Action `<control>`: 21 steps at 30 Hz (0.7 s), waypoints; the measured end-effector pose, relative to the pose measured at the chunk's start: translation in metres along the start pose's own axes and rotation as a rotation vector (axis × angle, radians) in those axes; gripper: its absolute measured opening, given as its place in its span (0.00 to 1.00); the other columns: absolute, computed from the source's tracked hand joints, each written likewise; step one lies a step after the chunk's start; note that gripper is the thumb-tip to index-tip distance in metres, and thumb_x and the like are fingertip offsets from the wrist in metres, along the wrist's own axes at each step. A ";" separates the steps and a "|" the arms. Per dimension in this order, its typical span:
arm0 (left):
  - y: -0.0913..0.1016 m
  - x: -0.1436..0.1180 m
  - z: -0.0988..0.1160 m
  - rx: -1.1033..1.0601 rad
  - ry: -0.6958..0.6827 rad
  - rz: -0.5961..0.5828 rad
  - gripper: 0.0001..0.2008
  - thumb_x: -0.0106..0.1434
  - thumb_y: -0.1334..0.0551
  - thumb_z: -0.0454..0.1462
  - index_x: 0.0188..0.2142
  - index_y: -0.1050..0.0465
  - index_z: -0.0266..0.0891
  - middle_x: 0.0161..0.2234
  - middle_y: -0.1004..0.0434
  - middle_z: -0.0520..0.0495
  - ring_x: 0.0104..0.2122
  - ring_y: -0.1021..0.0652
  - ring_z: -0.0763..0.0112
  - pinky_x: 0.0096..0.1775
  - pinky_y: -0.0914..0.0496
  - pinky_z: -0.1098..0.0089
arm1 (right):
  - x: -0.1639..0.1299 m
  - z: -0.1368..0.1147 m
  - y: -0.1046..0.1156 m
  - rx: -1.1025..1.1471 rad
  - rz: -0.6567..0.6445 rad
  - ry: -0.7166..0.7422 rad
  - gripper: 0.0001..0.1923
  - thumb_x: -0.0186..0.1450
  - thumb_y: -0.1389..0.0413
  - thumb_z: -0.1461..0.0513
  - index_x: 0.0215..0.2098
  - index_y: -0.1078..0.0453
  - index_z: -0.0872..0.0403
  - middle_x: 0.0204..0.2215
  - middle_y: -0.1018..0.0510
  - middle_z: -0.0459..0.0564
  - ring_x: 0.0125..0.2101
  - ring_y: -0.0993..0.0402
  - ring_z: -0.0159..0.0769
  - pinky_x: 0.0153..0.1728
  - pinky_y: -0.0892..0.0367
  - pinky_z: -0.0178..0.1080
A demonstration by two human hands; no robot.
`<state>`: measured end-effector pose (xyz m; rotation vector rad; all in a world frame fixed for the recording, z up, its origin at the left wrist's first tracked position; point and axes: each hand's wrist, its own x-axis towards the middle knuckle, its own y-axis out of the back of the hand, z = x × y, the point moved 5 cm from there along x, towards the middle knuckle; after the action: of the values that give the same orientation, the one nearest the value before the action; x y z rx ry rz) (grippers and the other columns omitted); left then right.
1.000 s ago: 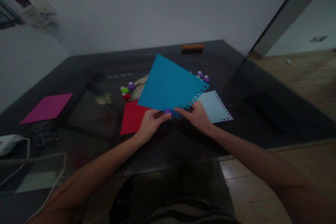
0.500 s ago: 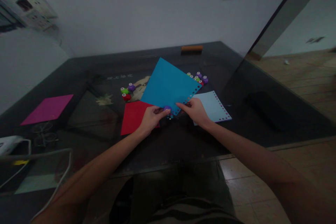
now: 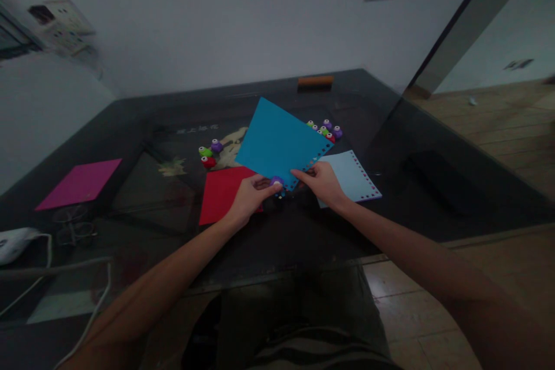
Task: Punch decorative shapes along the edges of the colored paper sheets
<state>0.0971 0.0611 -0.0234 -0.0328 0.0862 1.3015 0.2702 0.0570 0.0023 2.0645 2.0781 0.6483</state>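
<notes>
A blue sheet of paper [image 3: 277,141] is held up at a slant, with a row of small punched holes along its lower right edge. My right hand [image 3: 324,184] pinches that edge between thumb and fingers. At the sheet's near corner my left hand [image 3: 251,199] is closed around a small purple craft punch [image 3: 276,182], thumb on its pale top. Tiny blue paper bits [image 3: 281,194] show just below the punch. Under my left hand lies a red sheet [image 3: 221,193]; beside my right hand is a pale blue sheet [image 3: 347,176] with holes along its right edge.
Several colored punches [image 3: 324,129] stand behind the blue sheet, and a green, a purple and a red punch [image 3: 208,161] at left. A magenta sheet [image 3: 80,184] lies on the dark table's left. A brown roll [image 3: 315,81] sits at the back; a white cable [image 3: 106,283] runs near left.
Both hands stay nearly in place. The blue sheet has tilted slightly, and the purple punch at its corner shows its pale top more clearly.
</notes>
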 end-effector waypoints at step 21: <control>0.007 0.001 0.002 0.303 -0.070 -0.043 0.21 0.50 0.30 0.42 0.43 0.26 0.38 0.30 0.19 0.46 0.31 0.20 0.63 0.33 0.29 0.66 | 0.004 0.005 0.007 0.108 0.056 -0.025 0.15 0.56 0.42 0.52 0.20 0.32 0.55 0.19 0.24 0.48 0.21 0.29 0.34 0.24 0.35 0.36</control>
<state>0.0910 0.0641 -0.0209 0.2687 0.2207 1.2335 0.2786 0.0612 0.0017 2.1840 2.0922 0.5259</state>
